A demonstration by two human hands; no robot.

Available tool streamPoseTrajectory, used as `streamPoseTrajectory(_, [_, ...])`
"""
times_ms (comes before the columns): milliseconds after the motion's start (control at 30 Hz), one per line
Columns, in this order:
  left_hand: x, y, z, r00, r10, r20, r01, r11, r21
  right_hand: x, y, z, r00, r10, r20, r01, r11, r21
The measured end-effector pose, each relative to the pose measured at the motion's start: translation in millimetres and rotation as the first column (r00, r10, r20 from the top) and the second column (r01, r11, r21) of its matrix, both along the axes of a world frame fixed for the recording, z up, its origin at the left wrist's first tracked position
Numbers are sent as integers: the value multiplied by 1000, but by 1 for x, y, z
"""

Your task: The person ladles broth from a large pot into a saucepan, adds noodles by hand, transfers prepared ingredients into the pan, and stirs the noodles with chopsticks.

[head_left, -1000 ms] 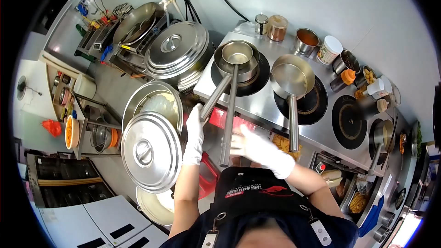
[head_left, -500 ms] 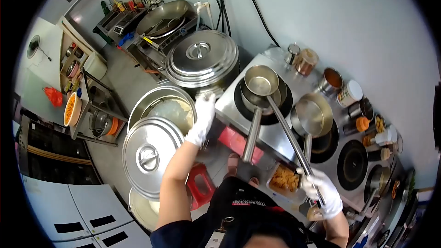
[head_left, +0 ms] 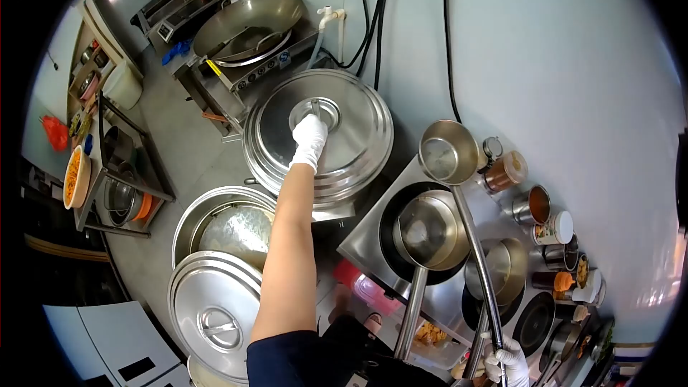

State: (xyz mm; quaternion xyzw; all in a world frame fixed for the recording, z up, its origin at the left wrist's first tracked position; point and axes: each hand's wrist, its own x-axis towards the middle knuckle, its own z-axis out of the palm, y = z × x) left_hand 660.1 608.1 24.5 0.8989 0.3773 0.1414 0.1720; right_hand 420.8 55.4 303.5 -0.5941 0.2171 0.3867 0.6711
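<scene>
My left hand (head_left: pixel 310 136), in a white glove, is closed round the handle of a round steel pot lid (head_left: pixel 355 122). This lid sits on the large pot (head_left: pixel 330 209) beside the stove. Low on the right, my gloved right hand (head_left: pixel 507 362) grips the long handle of a steel ladle (head_left: pixel 449 154). The ladle's bowl is raised over the back of the stove, and its handle slants across the cooktop. Below the bowl, a saucepan (head_left: pixel 423 254) with some liquid stands on the near burner. Another saucepan (head_left: pixel 512 272) is partly hidden behind the ladle handle.
A partly covered pot (head_left: pixel 188 226) stands left, its lid (head_left: pixel 193 308) tilted over it. Jars and tins, including a white-lidded jar (head_left: pixel 553 229), line the wall. A wok (head_left: pixel 247 21) sits farther back. A pink-red container (head_left: pixel 369 288) is below the stove edge.
My left hand has moved forward onto the large pot's lid and closed on its handle. The view has shifted forward. My right hand still holds the ladle, whose bowl is no longer over the near saucepan.
</scene>
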Motion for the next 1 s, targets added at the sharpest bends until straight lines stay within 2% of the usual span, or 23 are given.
streamPoseTrajectory(100, [4, 1, -11, 996, 61, 71, -66, 995, 74, 21, 17, -6, 1000, 1, -7, -1, 1000, 13])
streamPoseTrajectory(267, [-13, 20, 24, 991, -43, 130, 4, 956, 293, 42, 30, -11, 999, 30, 13, -29, 997, -76])
streamPoseTrajectory(367, [-17, 60, 32, 991, -81, 105, 35, 921, 388, 51, 39, -13, 1000, 19, 23, -17, 995, -96])
streamPoseTrajectory(533, [-15, 137, 26, 994, -45, -96, 78, 924, 375, 73, 55, -17, 995, 98, 30, -94, 986, -135])
streamPoseTrajectory(567, [-17, 144, 22, 998, -50, -38, 61, 910, 409, 74, 57, -16, 994, 112, 17, -108, 982, -157])
streamPoseTrajectory(600, [-17, 155, 17, 997, -58, -58, 77, 903, 423, 78, 49, -34, 999, 28, 37, -28, 1000, 2])
streamPoseTrajectory(633, [-19, 162, 14, 995, -63, -83, 93, 895, 436, 81, 54, -37, 996, 66, 56, -68, 997, 44])
streamPoseTrajectory(700, [-18, 168, 11, 994, -10, -111, 55, 911, 408, 100, 50, -45, 972, 234, 11, -233, 971, -52])
streamPoseTrajectory(733, [-15, 173, 8, 995, 39, -94, -5, 940, 342, 110, 61, -44, 963, 271, -7, -271, 959, -84])
streamPoseTrajectory(767, [-15, 179, 6, 996, 38, -75, -15, 958, 286, 122, 74, -41, 919, 395, 20, -388, 910, -147])
streamPoseTrajectory(833, [-20, 166, 20, 998, 29, 57, -42, 973, 229, 144, 104, -38, 858, 512, 33, -501, 850, -165])
streamPoseTrajectory(900, [-29, 146, 41, 991, -11, 133, -16, 980, 198, 166, 141, -35, 788, 616, -7, -592, 754, -284])
streamPoseTrajectory(967, [-44, 128, 60, 975, -75, 208, 37, 983, 182, 193, 173, -50, 613, 790, 28, -719, 573, -393])
streamPoseTrajectory(1000, [-53, 121, 69, 973, -107, 204, 74, 984, 162, 205, 195, -59, 505, 861, 53, -717, 453, -530])
